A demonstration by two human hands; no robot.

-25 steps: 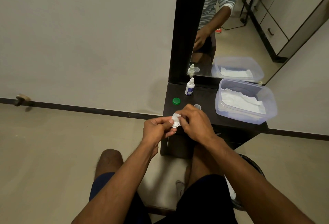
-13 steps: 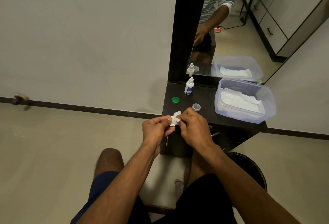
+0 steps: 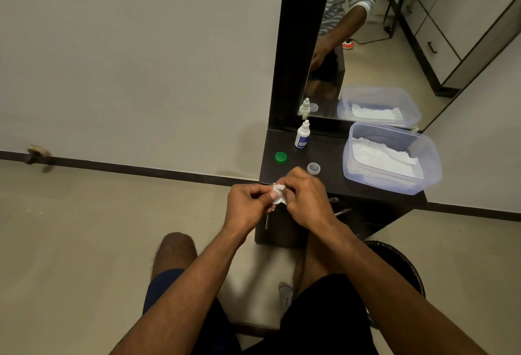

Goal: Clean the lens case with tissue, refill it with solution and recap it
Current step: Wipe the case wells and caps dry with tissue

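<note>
My left hand [image 3: 248, 203] pinches the small white lens case [image 3: 277, 199] in front of the dark table's near edge. My right hand [image 3: 306, 199] presses a bit of white tissue [image 3: 279, 187] onto the case, fingers closed around it. Most of the case is hidden between the two hands. A green cap [image 3: 280, 157] and a clear cap [image 3: 313, 168] lie loose on the table [image 3: 329, 157]. The small white solution bottle [image 3: 302, 134] with a blue label stands upright at the back, by the mirror.
A clear plastic tub [image 3: 394, 182] with white tissues sits on the table's right side. A mirror [image 3: 366, 44] rises behind the table. A black bin [image 3: 406, 264] stands on the floor by my right leg. A plain wall is on the left.
Both hands stayed together over the table's front edge, shifting slightly. The right hand's fingers worked the tissue against the case, uncovering the clear cap behind them.
</note>
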